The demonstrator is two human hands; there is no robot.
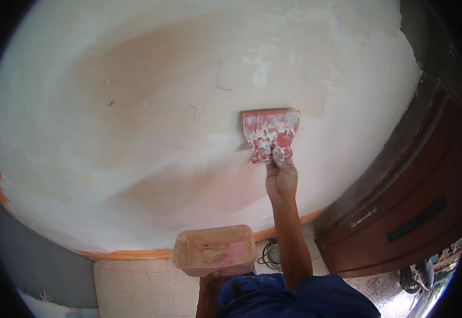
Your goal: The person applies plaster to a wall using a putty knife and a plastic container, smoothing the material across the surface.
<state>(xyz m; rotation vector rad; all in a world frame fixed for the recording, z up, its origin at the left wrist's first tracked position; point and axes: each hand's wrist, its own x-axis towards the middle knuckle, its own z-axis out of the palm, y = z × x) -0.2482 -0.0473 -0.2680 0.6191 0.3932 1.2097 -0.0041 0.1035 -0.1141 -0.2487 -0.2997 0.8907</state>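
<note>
My right hand grips a red putty spreader smeared with white filler, its wide blade edge up against the wall. The thumb presses on the face of the spreader; the other fingers are behind it. Below and to the left, my left hand holds a rectangular plastic tub from its near side, mostly hidden under it. Inside the tub is a little pinkish and pale paste. White and beige filler patches cover the wall, with a few small cracks and marks.
A brown door with a handle stands at the right, beside a bare grey frame edge. An orange strip runs along the wall's foot above the tiled floor. A bucket sits near the wall. A motorbike shows at lower right.
</note>
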